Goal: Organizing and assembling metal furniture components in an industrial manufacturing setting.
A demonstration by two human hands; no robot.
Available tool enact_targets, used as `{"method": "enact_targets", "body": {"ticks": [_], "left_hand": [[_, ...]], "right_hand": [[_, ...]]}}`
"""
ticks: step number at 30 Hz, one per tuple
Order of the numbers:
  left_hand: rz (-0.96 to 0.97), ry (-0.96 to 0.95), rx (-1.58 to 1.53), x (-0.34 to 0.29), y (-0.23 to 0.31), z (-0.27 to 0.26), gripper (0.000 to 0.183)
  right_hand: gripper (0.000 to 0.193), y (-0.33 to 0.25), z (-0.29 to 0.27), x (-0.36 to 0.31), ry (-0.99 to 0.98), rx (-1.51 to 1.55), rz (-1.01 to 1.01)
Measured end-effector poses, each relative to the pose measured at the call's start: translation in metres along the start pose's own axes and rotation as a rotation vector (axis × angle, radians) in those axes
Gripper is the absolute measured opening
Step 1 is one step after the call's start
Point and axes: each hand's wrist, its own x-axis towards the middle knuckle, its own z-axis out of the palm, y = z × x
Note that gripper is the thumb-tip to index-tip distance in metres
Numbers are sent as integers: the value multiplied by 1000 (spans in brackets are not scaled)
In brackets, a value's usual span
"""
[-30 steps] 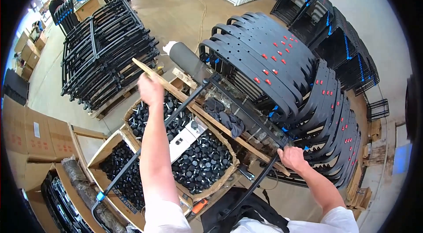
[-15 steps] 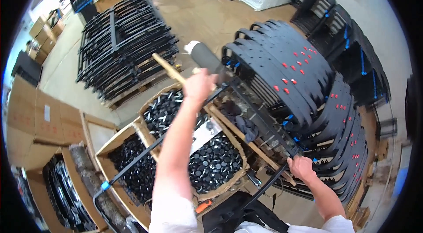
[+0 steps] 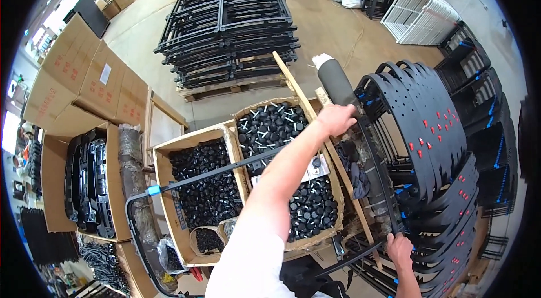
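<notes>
A black tubular metal frame (image 3: 211,175) lies level across the boxes, its rounded corner and a blue clip (image 3: 153,190) at the left. My left hand (image 3: 337,120) is closed round its far right part, my forearm crossing over the far bar. Lower down, my right hand (image 3: 399,250) grips the same frame at its near right corner. Under the frame stand cardboard boxes of black knobs: small ones in the left box (image 3: 205,185), round ones with pale threaded studs in the right box (image 3: 273,120). The fingers' undersides are hidden.
Curved black panels with red caps (image 3: 431,123) are stacked close at the right. A dark roll (image 3: 336,81) and a wooden strip (image 3: 296,84) stick out beyond my left hand. Black frames (image 3: 225,33) are piled on a pallet ahead. An open carton (image 3: 53,179) stands left.
My view has swung left, so the surroundings sit further right in the picture. Both hands keep hold of the frame, and more of its left end shows.
</notes>
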Motion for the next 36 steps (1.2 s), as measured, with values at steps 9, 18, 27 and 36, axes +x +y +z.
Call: {"method": "enact_targets", "body": {"ticks": [9,18,27,36], "left_hand": [[-235,-60,295,-206,-156,-62,41],[-325,-287,395,-197,-159,-49,40],[-362,-109,183,-212,-166,-61,39],[-605,289,-1078,-270,-72,-135,37]], "right_hand": [[42,-9,-3,3,-16,7,-4],[43,-2,14,6,-2,-55,-40],[42,0,14,4,24,-17,-9],[33,-117,-101,-5,123,392,-211]]}}
